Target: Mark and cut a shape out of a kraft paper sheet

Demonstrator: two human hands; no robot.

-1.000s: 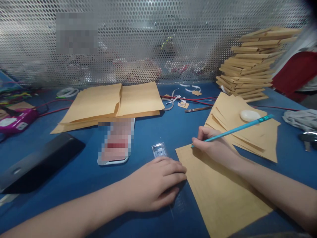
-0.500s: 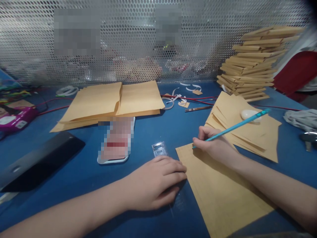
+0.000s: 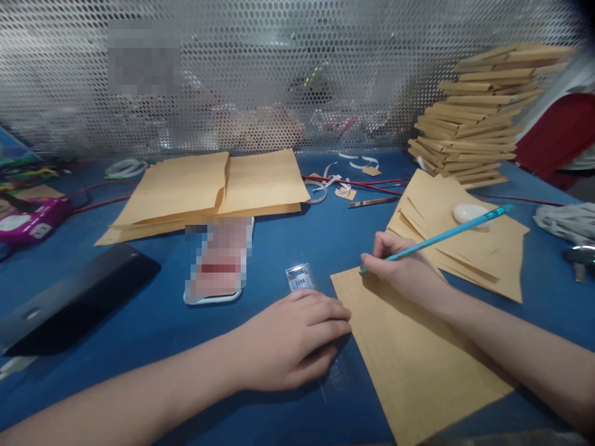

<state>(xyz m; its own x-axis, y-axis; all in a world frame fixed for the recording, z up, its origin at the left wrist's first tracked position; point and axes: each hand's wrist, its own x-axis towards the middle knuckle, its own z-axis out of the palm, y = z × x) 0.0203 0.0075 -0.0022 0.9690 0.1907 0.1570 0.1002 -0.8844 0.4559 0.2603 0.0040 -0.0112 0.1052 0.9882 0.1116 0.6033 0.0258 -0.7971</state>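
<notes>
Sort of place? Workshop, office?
Probably a workshop or packing workstation, though that's inference: matte blue flat worktop, silver perforated metal partition behind it, and a tall, leaning stack of tan paper packets.

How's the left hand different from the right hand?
The right hand pinches a blue pencil; the left hand lies palm down, with no pencil. The right hand is over the paper; the left hand is at the paper's left edge. Both hands are bare.
</notes>
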